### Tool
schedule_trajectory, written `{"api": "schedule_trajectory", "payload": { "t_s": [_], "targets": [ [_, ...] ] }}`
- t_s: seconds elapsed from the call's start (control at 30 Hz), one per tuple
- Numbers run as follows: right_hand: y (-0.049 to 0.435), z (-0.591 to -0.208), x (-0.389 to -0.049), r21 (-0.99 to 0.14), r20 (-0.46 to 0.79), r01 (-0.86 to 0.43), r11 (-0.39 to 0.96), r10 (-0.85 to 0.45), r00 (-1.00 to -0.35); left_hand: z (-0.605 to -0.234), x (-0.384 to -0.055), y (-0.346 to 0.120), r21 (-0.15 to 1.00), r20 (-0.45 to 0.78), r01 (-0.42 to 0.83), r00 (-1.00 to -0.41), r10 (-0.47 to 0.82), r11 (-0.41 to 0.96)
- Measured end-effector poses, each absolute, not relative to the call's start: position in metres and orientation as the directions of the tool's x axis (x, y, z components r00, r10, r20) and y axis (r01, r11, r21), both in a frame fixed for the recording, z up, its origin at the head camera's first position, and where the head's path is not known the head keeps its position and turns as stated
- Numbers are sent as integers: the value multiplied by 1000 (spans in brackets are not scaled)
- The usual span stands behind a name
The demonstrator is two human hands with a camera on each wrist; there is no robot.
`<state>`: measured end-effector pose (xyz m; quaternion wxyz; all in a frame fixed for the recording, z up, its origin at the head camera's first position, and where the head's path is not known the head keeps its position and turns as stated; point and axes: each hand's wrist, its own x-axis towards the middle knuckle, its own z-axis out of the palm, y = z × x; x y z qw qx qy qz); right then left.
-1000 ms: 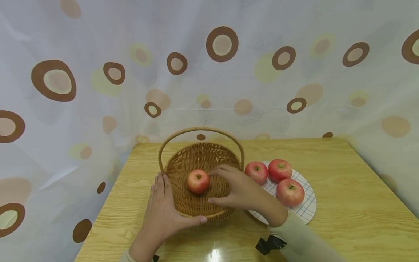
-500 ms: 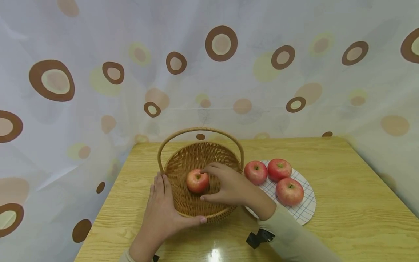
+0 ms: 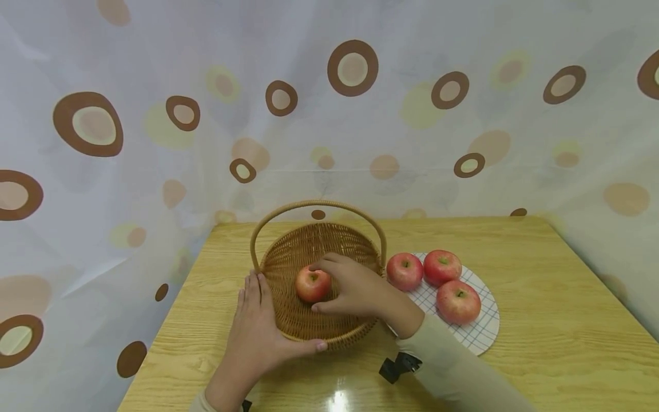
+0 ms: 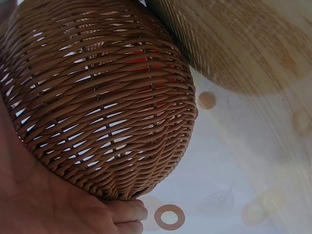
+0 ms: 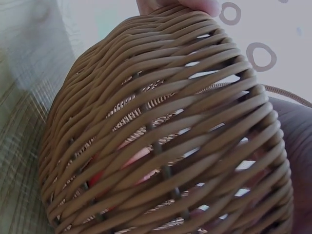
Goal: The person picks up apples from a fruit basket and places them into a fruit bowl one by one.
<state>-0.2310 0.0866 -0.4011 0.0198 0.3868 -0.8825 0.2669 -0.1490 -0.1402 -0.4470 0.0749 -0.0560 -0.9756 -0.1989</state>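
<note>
A wicker basket point(image 3: 288, 320) with a tall arched handle sits on the table. Inside it lies a red apple point(image 3: 309, 286). My right hand point(image 3: 355, 289) reaches over the basket's right rim. Its bent fingers are at the apple's top right, and its thumb is at the near side; the palm side is hidden. My left hand point(image 3: 257, 337) rests against the basket's left front, its fingers extended along the side and its thumb stretched along the front rim. In the left wrist view, the palm point(image 4: 53, 204) lies by the woven wall point(image 4: 112, 122). Through the weave in the right wrist view, the apple point(image 5: 129, 158) shows red.
To the right of the basket, a round checked plate point(image 3: 484, 335) bears three red apples point(image 3: 458, 302). The wooden table point(image 3: 546, 297) extends further right. A patterned sheet point(image 3: 391, 120) hangs behind and at both sides. The arched handle point(image 3: 319, 203) rises over the basket's middle.
My right hand has moved left, from beside the apple in the basket to around its right side. The left hand, basket and plated apples have stayed in place.
</note>
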Motion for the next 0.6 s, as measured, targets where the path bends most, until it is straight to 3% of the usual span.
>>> {"api": "schedule_trajectory", "payload": {
  "t_s": [0.6],
  "targets": [
    [71,-412,-246,-368,110,-654,661,-668,-736,-446,-146,-139,361,166,142,-982,86,922]
  ]
}}
